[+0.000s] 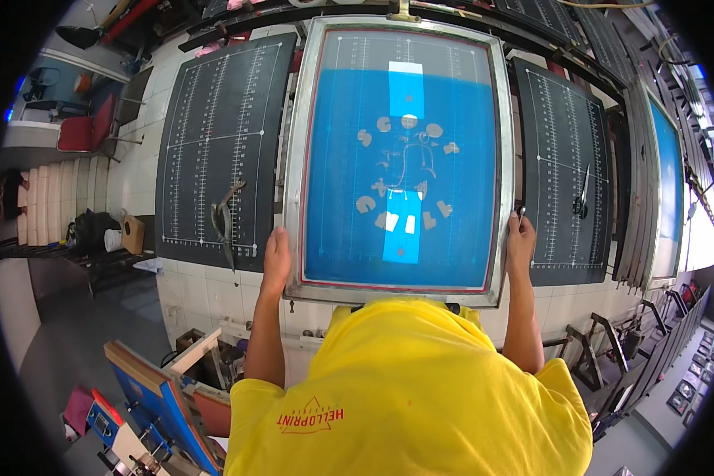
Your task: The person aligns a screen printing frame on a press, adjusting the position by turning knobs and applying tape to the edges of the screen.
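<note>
A silk-screen printing frame [293,182] with a metal rim lies before me, over a dark board. Its blue mesh [341,238] carries a pale stencil [404,163] of a ring of shapes around a line drawing; bright reflections cross it. At the lower left edge, my left hand [275,262] is closed on the rim, its fingers partly hidden below. My right hand [520,244] is beside the lower right edge, thumb and fingers closed around a small metal piece with a round end [520,211]. Whether that piece is fixed to the frame, I cannot tell.
Dark boards with white ruled scales flank the frame. On the left board [190,166] lies a greyish tool [224,218]; on the right board [551,214], scissors [583,194]. Another blue screen [665,166] leans farther right. A red chair [87,131] stands at the left.
</note>
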Action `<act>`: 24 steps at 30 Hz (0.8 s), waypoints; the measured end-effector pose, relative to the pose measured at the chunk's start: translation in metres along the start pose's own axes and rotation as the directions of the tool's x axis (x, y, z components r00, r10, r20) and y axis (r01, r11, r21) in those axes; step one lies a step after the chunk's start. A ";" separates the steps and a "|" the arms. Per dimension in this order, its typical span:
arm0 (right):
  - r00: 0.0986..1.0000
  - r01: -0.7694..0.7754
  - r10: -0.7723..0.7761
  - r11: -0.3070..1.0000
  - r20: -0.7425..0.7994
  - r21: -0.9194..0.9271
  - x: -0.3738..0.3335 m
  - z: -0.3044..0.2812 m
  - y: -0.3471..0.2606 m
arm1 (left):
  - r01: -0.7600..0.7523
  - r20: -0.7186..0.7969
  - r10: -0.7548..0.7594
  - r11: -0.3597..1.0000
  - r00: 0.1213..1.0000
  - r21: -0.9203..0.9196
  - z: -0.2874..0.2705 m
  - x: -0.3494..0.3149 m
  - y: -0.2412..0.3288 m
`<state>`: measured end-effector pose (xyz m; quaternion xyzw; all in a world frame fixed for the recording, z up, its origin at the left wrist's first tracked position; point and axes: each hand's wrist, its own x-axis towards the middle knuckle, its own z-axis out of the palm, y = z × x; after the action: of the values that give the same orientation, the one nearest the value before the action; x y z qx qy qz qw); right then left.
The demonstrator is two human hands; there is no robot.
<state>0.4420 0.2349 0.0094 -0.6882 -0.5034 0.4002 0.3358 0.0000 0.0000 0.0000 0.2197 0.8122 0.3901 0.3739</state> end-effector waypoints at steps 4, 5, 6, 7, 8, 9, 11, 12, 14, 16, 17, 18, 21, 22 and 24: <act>1.000 0.016 -0.015 0.999 0.018 -0.043 -0.001 0.004 -0.015 | 0.018 -0.025 -0.017 0.999 1.000 0.050 -0.006 -0.009 0.007; 1.000 0.015 -0.014 0.999 0.024 -0.041 -0.001 0.005 -0.023 | 0.005 -0.024 -0.003 0.997 1.000 0.071 -0.008 -0.008 0.002; 0.999 0.029 -0.028 0.997 0.019 -0.078 0.002 0.004 -0.029 | -0.007 -0.024 0.009 0.996 1.000 0.089 -0.008 -0.005 -0.003; 0.999 0.043 -0.041 0.993 0.014 -0.114 0.004 0.003 -0.035 | -0.018 -0.024 0.021 0.994 0.999 0.108 -0.008 -0.003 -0.006; 0.998 0.056 -0.055 0.987 0.010 -0.150 0.008 0.002 -0.038 | -0.029 -0.025 0.032 0.992 0.999 0.127 -0.008 0.000 -0.008; 0.995 0.093 -0.096 0.987 -0.016 -0.131 0.013 0.001 -0.040 | -0.062 -0.010 0.065 0.982 0.998 0.181 -0.008 0.004 0.004; 0.985 0.159 -0.166 0.982 -0.055 -0.103 0.021 -0.002 -0.043 | -0.110 0.020 0.109 0.951 0.994 0.290 -0.013 -0.003 0.042; 0.989 0.139 -0.144 0.985 -0.038 -0.106 0.026 -0.003 -0.053 | -0.114 0.005 0.119 0.946 0.993 0.304 -0.017 -0.003 0.054; 0.981 0.177 -0.187 0.973 -0.055 -0.148 0.036 -0.004 -0.069 | -0.120 -0.016 0.132 0.935 0.991 0.334 -0.021 0.000 0.075; 0.973 0.207 -0.222 0.961 -0.069 -0.183 0.045 -0.003 -0.091 | -0.139 -0.093 0.191 0.908 0.977 0.396 -0.028 0.010 0.100; 0.966 0.236 -0.252 0.951 -0.062 -0.199 0.053 -0.001 -0.099 | -0.145 -0.131 0.220 0.892 0.967 0.428 -0.031 0.021 0.109; 0.958 0.264 -0.282 0.940 -0.056 -0.215 0.061 0.000 -0.106 | -0.155 -0.171 0.235 0.910 0.957 0.385 -0.033 0.038 0.109; 0.949 0.305 -0.314 0.939 -0.035 -0.156 0.080 0.011 -0.136 | -0.255 -0.163 0.279 0.955 0.946 0.154 -0.029 0.094 0.140; 0.963 0.269 -0.271 0.958 -0.009 -0.100 0.083 0.016 -0.154 | -0.289 -0.144 0.306 0.949 0.941 0.125 -0.025 0.115 0.149; 0.961 0.275 -0.274 0.962 0.030 0.002 0.095 0.030 -0.178 | -0.357 -0.093 0.362 0.932 0.927 0.066 -0.014 0.157 0.167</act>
<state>0.3563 0.3756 0.1302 -0.6061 -0.5994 0.3596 0.3797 -0.0977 0.1955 0.0711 0.3532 0.7856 0.4434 0.2479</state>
